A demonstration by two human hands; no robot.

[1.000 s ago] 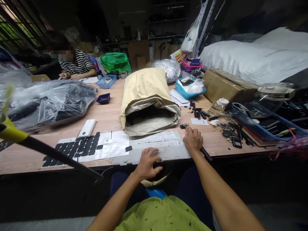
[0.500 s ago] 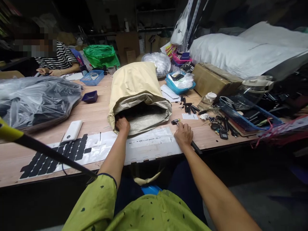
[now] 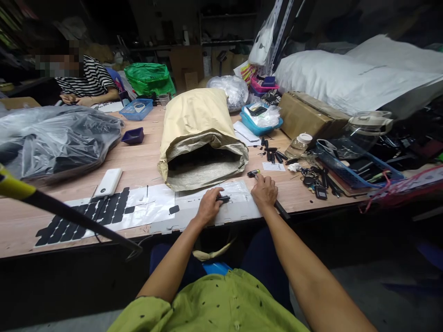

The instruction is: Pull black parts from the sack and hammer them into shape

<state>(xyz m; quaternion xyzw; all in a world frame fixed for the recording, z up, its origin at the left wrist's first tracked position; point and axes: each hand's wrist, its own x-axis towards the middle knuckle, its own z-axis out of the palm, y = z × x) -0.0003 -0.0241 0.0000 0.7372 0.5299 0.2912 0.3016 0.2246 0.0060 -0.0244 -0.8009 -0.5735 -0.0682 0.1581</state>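
Near the table's front edge, my left hand [image 3: 209,206] is closed on a small black piece [image 3: 223,199] over the white board [image 3: 238,207]. To its right, my right hand [image 3: 265,191] grips a tool with a dark handle [image 3: 282,210]; its metal tip [image 3: 254,174] points away from me. A large beige sack [image 3: 199,110] lies behind my hands with its mouth open toward me; its inside is dark. A single flat black piece [image 3: 174,210] lies left of my left hand. Rows of flat black pieces [image 3: 86,216] lie on white sheets further left.
A white power bank [image 3: 110,181] and a plastic-wrapped bundle [image 3: 65,138] are at left. Loose black parts [image 3: 273,154], a jar [image 3: 298,145] and a blue basket [image 3: 360,166] are at right. A black-yellow rod [image 3: 69,207] crosses the lower left. A person [image 3: 92,80] sits at the back left.
My left hand has come out of the sack's mouth and moved right and toward me, now with a small black piece. My right hand keeps its grip. The view has shifted slightly.
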